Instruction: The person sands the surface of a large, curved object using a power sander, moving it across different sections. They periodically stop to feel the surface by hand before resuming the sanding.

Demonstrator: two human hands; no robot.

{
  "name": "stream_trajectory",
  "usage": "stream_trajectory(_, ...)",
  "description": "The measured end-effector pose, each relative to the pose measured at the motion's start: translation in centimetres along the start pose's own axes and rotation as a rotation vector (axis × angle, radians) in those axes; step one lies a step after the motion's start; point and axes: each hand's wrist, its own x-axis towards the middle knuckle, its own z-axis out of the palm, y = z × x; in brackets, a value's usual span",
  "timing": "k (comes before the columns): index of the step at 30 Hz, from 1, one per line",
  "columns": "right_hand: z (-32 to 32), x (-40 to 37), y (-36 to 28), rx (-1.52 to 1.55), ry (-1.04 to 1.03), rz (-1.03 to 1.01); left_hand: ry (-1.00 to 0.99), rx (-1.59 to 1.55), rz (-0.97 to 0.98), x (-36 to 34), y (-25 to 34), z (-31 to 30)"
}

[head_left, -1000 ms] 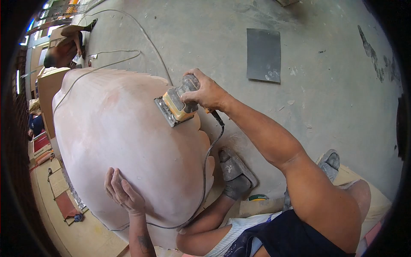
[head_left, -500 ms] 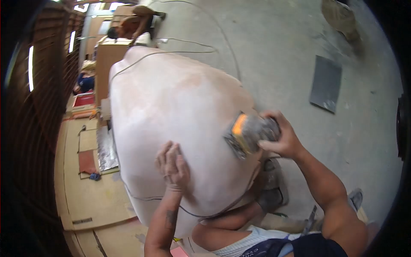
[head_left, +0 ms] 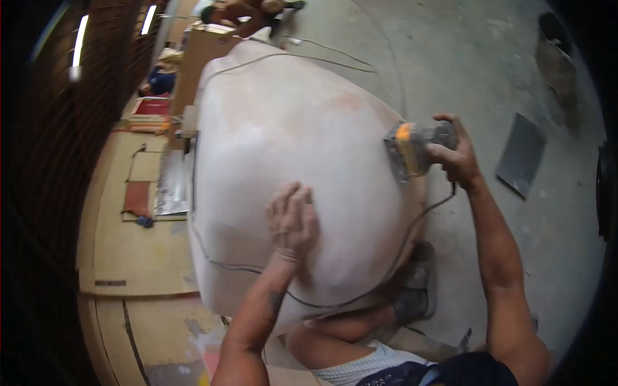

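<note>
A large, rounded, whitish shell [head_left: 257, 167] with pinkish patches fills the middle of the head view. My left hand [head_left: 291, 219] lies on its surface, fingers stretched out and holding nothing. At the shell's right edge, my right hand [head_left: 456, 154] is wrapped round a grey and orange power sander [head_left: 412, 149]. The sander is tilted, with its pad against the curved edge of the shell. From it a dark cord [head_left: 412, 248] runs down and across the shell's lower part, below my left hand.
A grey flat sheet [head_left: 521, 156] lies on the concrete floor [head_left: 463, 58] at right. Another cable [head_left: 335, 50] loops over the shell's far end, where a person [head_left: 248, 14] crouches. Wooden boards [head_left: 161, 257] and a shiny metal sheet [head_left: 172, 183] are at left.
The view has shifted. My right hand has carried the sander up and outward to the shell's right edge. My left hand still rests on the shell.
</note>
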Motion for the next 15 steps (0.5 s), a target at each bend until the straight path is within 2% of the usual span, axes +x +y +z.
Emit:
stream_trajectory(3, -0.6, -3.7, 3.1, 0.006, -0.016, -0.063, 0.053, 0.027, 0.066, 0.1, -1.0, 1.2)
stream_trajectory(5, 0.2, -8.3, 4.6, 0.095, 0.048, -0.038, 0.044, 0.003, 0.065, 0.3, -0.8, 1.2)
stream_trajectory(7, 0.7, -12.5, 6.0, 0.022, 0.098, -0.004, 0.025, -0.019, 0.054, 0.4, -0.2, 0.8)
stream_trajectory(9, 1.0, -14.8, 6.5, -0.105, 0.140, -0.064, 0.012, -0.030, 0.055, 0.6, -0.1, 1.0)
stream_trajectory(12, 0.6, -14.8, 6.7, -0.190, 0.119, -0.114, 0.002, -0.018, 0.042, 0.0, 0.1, 1.1)
stream_trajectory(15, -0.8, -10.7, 5.5, -0.184, 0.046, -0.125, -0.009, 0.010, 0.041, 0.3, 0.1, 1.2)
